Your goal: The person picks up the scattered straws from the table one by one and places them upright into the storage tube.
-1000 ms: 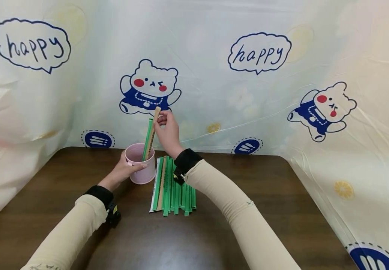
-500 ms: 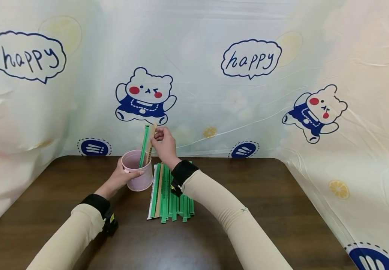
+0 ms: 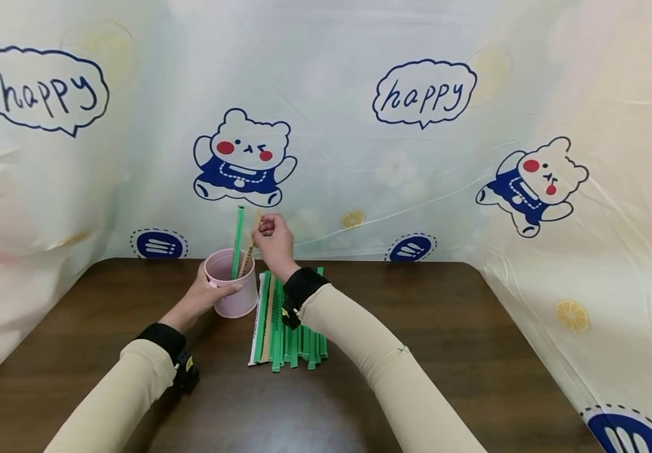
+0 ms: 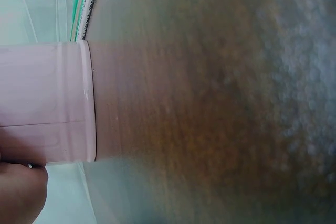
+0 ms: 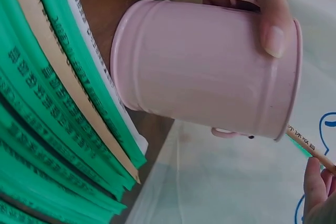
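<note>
A small pink bucket (image 3: pixel 237 303) with little side handles stands upright on the table. My left hand (image 3: pixel 201 297) grips its side, the thumb (image 5: pixel 274 30) lying across the wall near the rim. A slim tan paper-wrapped stick (image 3: pixel 247 259) with dark print slants into the bucket, its upper part pinched between the thumb and fingers of my right hand (image 3: pixel 276 242). Beside it a green-wrapped stick (image 3: pixel 237 239) stands in the bucket, untouched by the hand. The lower ends of both sticks are hidden inside.
Several green-wrapped sticks (image 3: pixel 292 343) lie side by side just right of the bucket, with a tan one (image 5: pixel 68 77) and a white one (image 5: pixel 100 56) among them. The brown wooden table (image 3: pixel 416 352) meets a printed plastic curtain (image 3: pixel 348 145) at the back.
My right hand has come down with the tan stick, which sits lower in the bucket. The green stick has tipped left, away from the tan one. My left hand keeps its hold.
</note>
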Demonstrator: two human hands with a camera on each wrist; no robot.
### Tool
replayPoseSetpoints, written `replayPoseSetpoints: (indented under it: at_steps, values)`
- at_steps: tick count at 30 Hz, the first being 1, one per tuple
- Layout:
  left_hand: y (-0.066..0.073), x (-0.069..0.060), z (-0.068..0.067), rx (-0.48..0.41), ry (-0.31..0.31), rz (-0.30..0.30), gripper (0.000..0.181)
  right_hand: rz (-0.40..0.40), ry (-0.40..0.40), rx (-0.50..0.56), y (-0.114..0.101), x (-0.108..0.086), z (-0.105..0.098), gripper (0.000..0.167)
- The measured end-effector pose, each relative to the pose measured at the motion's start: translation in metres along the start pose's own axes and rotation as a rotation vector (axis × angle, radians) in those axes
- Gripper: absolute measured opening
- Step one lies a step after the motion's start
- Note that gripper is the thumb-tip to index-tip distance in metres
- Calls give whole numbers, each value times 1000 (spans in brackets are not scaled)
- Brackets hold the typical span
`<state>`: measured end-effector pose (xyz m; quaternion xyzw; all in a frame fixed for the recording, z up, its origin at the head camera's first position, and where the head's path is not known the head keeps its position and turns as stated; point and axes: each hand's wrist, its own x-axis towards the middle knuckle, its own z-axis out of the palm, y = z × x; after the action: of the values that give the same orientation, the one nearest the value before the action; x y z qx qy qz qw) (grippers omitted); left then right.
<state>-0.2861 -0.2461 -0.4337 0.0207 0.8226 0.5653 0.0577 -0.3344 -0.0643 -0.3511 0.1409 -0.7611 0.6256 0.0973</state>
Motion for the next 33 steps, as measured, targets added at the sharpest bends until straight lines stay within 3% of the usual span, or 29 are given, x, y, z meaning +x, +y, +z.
replayPoseSetpoints:
  at_steps: [11,21,28,33]
  values:
    - [-2,-3,2,3,3,-12,105,66,-41,55,13,-3,2,37]
    - [0,-5,7,-1,-2,-24,106,112,-170,-8,18,-8,-4,49]
    - [1,-5,4,5,6,-37,107,114,-203,-39,21,-4,-21,43]
    - [1,-1,0,10,13,-33,107,169,-247,-96,32,4,-47,38]
